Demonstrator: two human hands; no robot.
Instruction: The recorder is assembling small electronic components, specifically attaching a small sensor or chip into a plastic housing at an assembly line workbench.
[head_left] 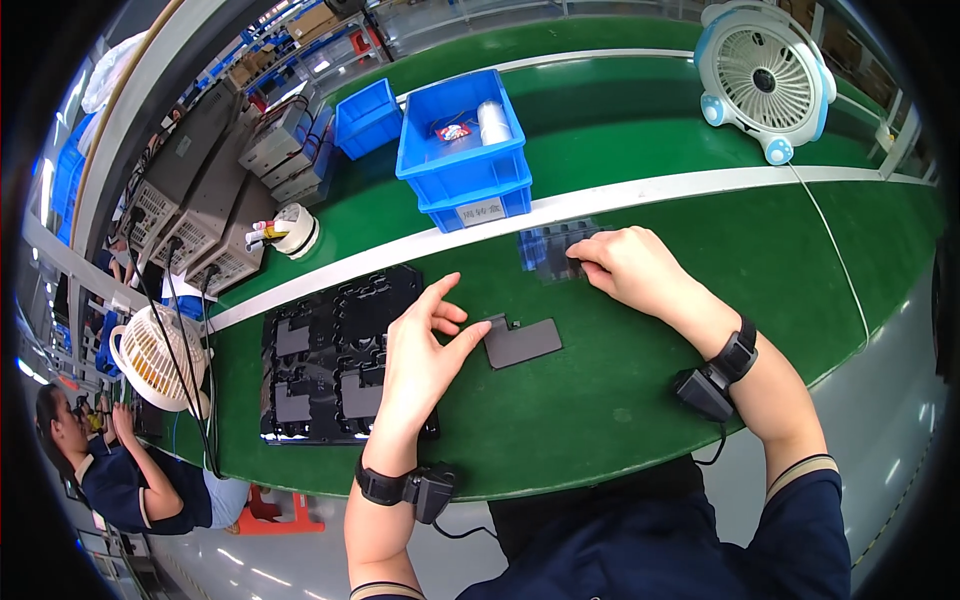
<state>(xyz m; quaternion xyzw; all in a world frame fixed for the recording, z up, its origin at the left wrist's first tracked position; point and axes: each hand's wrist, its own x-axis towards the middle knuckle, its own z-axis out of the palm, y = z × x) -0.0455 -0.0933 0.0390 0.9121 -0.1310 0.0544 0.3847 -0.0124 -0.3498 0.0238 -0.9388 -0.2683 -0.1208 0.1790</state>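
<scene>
My left hand (425,345) is open, thumb and fingers spread, between the black tray and a thin dark grey plate. The thumb tip is at the upper left edge of this notched plate (524,343), which lies flat on the green table; I cannot tell whether they touch. My right hand (640,268) is further back and to the right, its thumb and fingertips pinched at the right edge of a clear bluish film sheet (545,250). The black moulded tray (335,318) at the left holds several similar grey plates in its pockets.
Stacked blue bins (465,165) stand behind the white rail (640,190). A white and blue fan (765,85) is at the far right, its cord crossing the table. A small fan (160,358), a tape roll (296,232) and instruments (185,200) are at the left. Another person (140,480) sits beyond.
</scene>
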